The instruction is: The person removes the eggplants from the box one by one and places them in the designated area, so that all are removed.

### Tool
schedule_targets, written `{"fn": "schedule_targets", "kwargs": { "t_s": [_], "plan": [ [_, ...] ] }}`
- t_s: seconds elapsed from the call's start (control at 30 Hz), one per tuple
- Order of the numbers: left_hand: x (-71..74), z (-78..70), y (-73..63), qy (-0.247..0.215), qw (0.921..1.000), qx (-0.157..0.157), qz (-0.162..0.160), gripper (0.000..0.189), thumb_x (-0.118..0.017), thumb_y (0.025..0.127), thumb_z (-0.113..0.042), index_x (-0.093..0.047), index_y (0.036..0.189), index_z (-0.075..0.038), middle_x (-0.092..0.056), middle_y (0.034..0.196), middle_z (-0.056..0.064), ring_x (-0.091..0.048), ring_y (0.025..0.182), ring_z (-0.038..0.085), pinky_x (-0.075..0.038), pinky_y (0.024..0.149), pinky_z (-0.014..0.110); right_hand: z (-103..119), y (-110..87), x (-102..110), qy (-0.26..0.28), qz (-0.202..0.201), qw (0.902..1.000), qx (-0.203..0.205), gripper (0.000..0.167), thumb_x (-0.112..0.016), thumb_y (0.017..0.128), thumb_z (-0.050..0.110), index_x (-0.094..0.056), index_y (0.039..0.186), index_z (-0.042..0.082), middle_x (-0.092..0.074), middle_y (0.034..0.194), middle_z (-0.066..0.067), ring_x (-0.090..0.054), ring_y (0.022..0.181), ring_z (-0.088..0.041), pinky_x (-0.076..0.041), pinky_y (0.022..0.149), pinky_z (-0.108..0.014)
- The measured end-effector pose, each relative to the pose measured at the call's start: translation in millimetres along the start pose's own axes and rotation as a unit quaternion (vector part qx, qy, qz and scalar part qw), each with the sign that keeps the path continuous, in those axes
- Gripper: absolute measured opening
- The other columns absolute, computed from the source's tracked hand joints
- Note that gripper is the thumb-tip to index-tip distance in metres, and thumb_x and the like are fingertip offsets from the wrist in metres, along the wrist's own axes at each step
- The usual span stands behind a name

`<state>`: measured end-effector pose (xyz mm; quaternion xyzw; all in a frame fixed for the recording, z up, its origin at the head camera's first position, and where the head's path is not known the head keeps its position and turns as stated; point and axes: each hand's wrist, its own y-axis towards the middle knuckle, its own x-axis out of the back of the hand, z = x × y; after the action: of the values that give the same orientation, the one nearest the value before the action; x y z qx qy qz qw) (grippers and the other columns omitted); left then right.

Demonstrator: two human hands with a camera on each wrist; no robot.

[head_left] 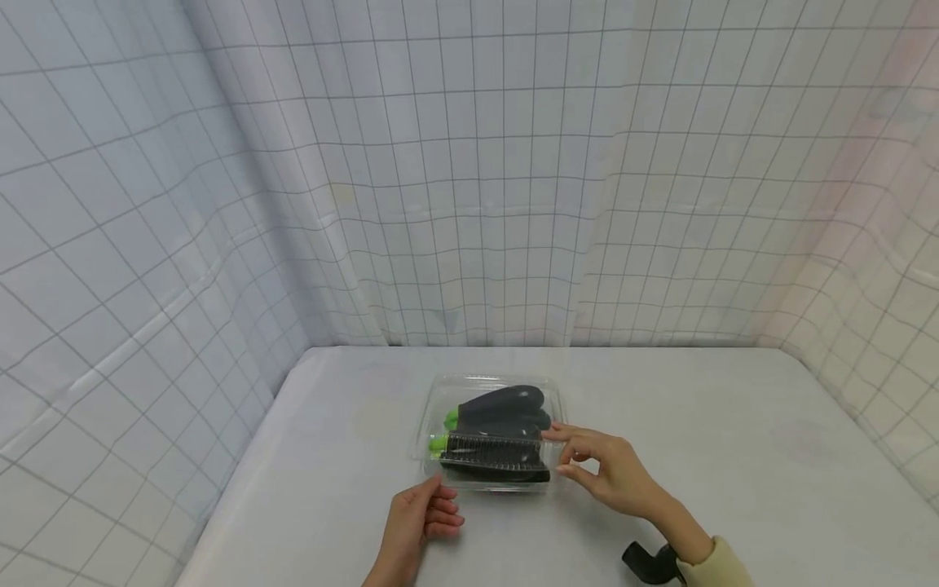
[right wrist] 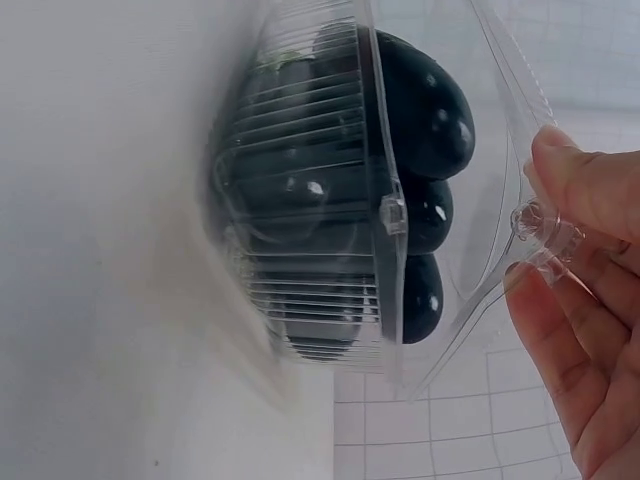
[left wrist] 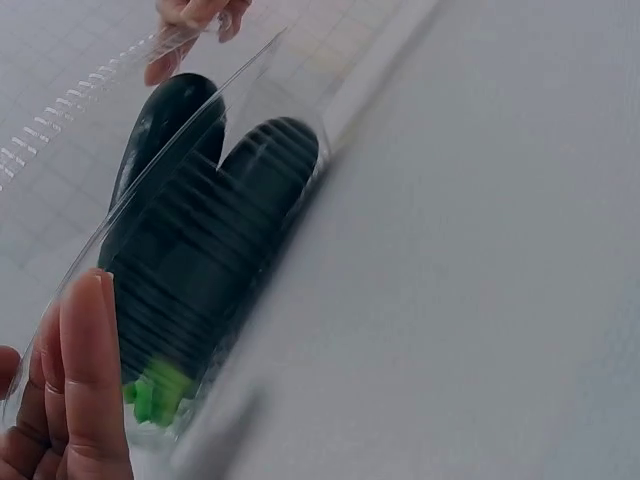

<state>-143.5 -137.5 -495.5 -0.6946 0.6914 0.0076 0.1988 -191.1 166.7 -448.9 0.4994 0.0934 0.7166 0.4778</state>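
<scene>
A clear plastic clamshell box (head_left: 487,487) sits on the table, its hinged lid (right wrist: 515,75) raised partway. Three dark eggplants (right wrist: 425,105) with bright green caps lie inside, their rounded ends above the rim in the right wrist view. At the box's right side my right hand (head_left: 605,469) pinches the lid's tab between thumb and fingertip. By the near left corner, my left hand (head_left: 427,514) pinches the lid edge, with a finger (left wrist: 92,370) on one side of the clear sheet; its lower fingers are loosely curled.
The box stands on a white table (head_left: 352,456). White grid-patterned curtain (head_left: 469,163) encloses the back and sides. A black curved object (head_left: 649,562) shows at the right wrist beside a pale yellow sleeve (head_left: 719,567).
</scene>
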Motion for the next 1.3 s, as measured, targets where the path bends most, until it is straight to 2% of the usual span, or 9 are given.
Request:
{"fn": "schedule_targets", "kwargs": {
  "t_s": [0.17,0.37,0.5,0.6,0.67,0.83,0.97,1.13,1.3],
  "plan": [
    [15.5,-6.1,3.0,0.012,0.9978,-0.015,-0.064,0.036,-0.054,0.097,-0.032,-0.062,0.083,0.0,-0.06,0.067,0.003,-0.065,0.058,0.017,-0.056,0.055,0.03,2,5.8,5,0.012,0.002,0.9999,0.006,0.009,-0.068,0.088,0.021,-0.061,0.085,0.026,-0.061,0.124,-0.003,-0.057,0.114,-0.022,-0.054,0.066,-0.027],
    [19.6,-6.9,2.2,0.028,0.9976,-0.037,-0.052,0.034,-0.055,0.097,-0.03,-0.061,0.081,-0.001,-0.058,0.066,0.003,-0.064,0.057,0.015,-0.055,0.055,0.029,1,9.0,13,0.015,-0.016,0.9997,0.006,0.008,-0.073,0.084,0.016,-0.068,0.086,0.022,-0.06,0.124,-0.009,-0.058,0.11,-0.022,-0.052,0.073,-0.024],
    [20.3,-7.6,3.0,0.034,0.9973,-0.038,-0.054,0.034,-0.055,0.097,-0.03,-0.061,0.08,-0.001,-0.059,0.066,0.003,-0.064,0.057,0.015,-0.055,0.054,0.029,1,13.7,17,0.003,-0.067,0.9969,0.04,0.028,-0.08,0.071,-0.001,-0.07,0.088,0.02,-0.063,0.118,-0.013,-0.06,0.106,-0.026,-0.049,0.083,-0.021],
    [21.0,-7.6,3.3,0.039,0.9972,-0.035,-0.053,0.034,-0.055,0.097,-0.03,-0.061,0.08,-0.001,-0.059,0.066,0.003,-0.064,0.057,0.015,-0.055,0.054,0.029,4,18.7,15,-0.015,-0.124,0.9893,0.075,0.038,-0.081,0.061,-0.011,-0.07,0.088,0.014,-0.064,0.112,-0.017,-0.062,0.101,-0.03,-0.047,0.087,-0.02],
    [21.4,-7.0,2.8,0.043,0.9973,-0.036,-0.049,0.033,-0.055,0.097,-0.028,-0.061,0.079,-0.001,-0.059,0.065,0.003,-0.064,0.057,0.015,-0.055,0.054,0.029,9,22.7,13,-0.025,-0.16,0.9825,0.092,0.035,-0.079,0.061,-0.013,-0.07,0.087,0.008,-0.064,0.11,-0.021,-0.062,0.1,-0.035,-0.046,0.089,-0.021],
    [22.8,-7.5,0.2,0.055,0.9972,-0.036,-0.035,0.032,-0.054,0.097,-0.024,-0.063,0.079,0.001,-0.06,0.064,0.005,-0.064,0.056,0.016,-0.055,0.055,0.03,27,33.7,10,-0.048,-0.238,0.9652,0.098,0.008,-0.071,0.082,0.0,-0.067,0.088,-0.004,-0.06,0.107,-0.029,-0.058,0.099,-0.041,-0.044,0.091,-0.021],
    [24.9,-9.3,-1.7,0.067,0.9968,-0.033,-0.028,0.031,-0.053,0.098,-0.021,-0.063,0.08,0.002,-0.06,0.063,0.005,-0.064,0.056,0.015,-0.056,0.056,0.031,30,43.4,9,-0.069,-0.285,0.9516,0.094,0.013,-0.064,0.089,0.007,-0.067,0.089,-0.005,-0.059,0.1,-0.026,-0.054,0.092,-0.037,-0.042,0.085,-0.022],
    [26.8,-9.7,-3.1,0.075,0.9963,-0.038,-0.015,0.031,-0.052,0.098,-0.019,-0.062,0.079,0.002,-0.06,0.063,0.006,-0.064,0.055,0.016,-0.056,0.055,0.031,26,61.5,14,-0.077,-0.313,0.9407,0.104,0.01,-0.067,0.078,-0.008,-0.068,0.088,-0.007,-0.061,0.085,-0.02,-0.053,0.081,-0.036,-0.042,0.078,-0.028],
    [27.2,-9.9,-4.4,0.079,0.9961,-0.038,-0.006,0.029,-0.053,0.096,-0.019,-0.062,0.078,0.002,-0.059,0.062,0.005,-0.064,0.056,0.017,-0.056,0.055,0.031,21,82.4,23,-0.078,-0.33,0.9391,0.054,0.02,-0.07,0.069,-0.018,-0.067,0.087,-0.009,-0.065,0.082,-0.021,-0.057,0.079,-0.036,-0.043,0.078,-0.026]
  ]
}}
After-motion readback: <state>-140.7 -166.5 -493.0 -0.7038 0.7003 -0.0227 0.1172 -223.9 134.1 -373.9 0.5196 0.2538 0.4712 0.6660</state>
